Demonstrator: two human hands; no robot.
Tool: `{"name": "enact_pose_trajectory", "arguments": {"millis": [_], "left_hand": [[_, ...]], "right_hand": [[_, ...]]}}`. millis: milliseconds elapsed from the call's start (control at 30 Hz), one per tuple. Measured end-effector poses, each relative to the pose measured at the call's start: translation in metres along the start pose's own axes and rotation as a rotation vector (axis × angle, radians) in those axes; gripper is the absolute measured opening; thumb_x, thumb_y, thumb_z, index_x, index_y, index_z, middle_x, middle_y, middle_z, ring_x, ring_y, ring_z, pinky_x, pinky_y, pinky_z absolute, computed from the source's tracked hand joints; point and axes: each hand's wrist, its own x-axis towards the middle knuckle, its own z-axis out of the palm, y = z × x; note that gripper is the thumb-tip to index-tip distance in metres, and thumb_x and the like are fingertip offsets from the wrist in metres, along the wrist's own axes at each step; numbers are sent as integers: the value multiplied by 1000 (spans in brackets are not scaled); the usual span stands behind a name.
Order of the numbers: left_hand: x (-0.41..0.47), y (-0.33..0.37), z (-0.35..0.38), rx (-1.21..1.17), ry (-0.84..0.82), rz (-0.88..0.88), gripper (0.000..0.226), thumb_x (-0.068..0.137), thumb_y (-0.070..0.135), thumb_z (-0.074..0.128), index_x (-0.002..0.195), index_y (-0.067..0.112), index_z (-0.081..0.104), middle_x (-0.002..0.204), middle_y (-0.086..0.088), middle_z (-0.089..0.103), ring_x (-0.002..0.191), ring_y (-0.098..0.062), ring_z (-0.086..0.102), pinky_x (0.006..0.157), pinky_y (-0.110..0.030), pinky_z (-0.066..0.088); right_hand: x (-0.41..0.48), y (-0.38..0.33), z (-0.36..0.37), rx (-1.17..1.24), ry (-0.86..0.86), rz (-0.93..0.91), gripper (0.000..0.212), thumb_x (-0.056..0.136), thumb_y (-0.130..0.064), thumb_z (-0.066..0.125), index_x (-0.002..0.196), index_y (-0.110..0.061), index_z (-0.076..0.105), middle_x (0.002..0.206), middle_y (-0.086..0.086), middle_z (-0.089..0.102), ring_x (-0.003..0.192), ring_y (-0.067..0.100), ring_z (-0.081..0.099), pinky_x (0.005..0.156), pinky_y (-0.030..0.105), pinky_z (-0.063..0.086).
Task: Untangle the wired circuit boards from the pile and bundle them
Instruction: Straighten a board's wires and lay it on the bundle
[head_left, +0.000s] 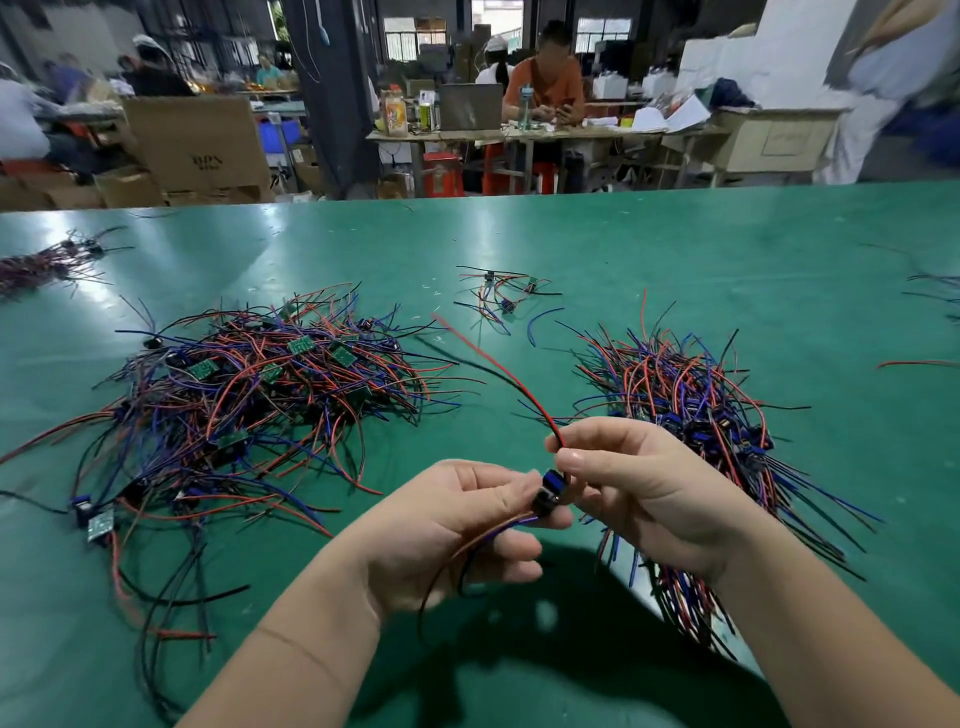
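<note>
Two hands of ours share one board (549, 491): our left hand (447, 525) pinches it, fingers curled round its wires (483, 540). Our right hand (639, 493) pinches its red wire (519, 387).

On the counter (675, 249), the pile (249, 405) lies left of the fingers (511, 545), the bundle (691, 415) right. A small cluster (501, 293) lies beyond.

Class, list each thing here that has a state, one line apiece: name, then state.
left hand, grips the held board and its trailing wires.
right hand, pinches the red-and-black wire.
held board, lifted off the green table.
left pile, tangled.
right pile, wires roughly aligned.
small cluster, loose, apart from both piles.
</note>
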Motion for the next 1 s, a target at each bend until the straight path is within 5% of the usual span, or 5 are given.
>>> {"name": "enact_pose_trajectory", "arguments": {"millis": [133,400,500,633,1000], "left_hand": [[-3,2,1,64,-2,-5,35,70,48,74,84,16,78,85,-8,73,69,-14,71,47,-20,53],[0,-1,4,56,99,43,20,58,30,76,67,12,76,69,-9,70,61,-15,70,48,-17,51],[0,-3,6,51,43,25,24,65,28,75,78,7,75,70,-8,70,62,-17,70,50,-17,51],[1,-8,11,75,-69,-2,22,78,23,71,93,8,75,71,-7,68,67,-18,69,57,-20,52],[-4,-4,-2,60,-231,83,28,77,41,71,97,23,75,78,6,68,66,-8,64,66,-21,52]], "right_hand": [[-3,-2,2,-52,-27,28,8,58,-6,71,62,-12,73,62,3,64,51,8,58,51,14,48],[1,-1,6,-22,126,64,9,57,-6,71,65,-8,67,55,3,60,42,6,53,39,12,42],[7,-8,-4,156,308,10,21,59,-5,69,79,-2,62,56,5,61,42,4,54,36,10,42],[8,-17,-16,305,476,-58,9,60,-8,72,67,-7,67,57,2,62,45,4,57,40,10,45],[7,-16,-15,360,540,-73,15,88,-13,62,74,-8,57,53,3,65,44,5,62,34,10,42]]}}
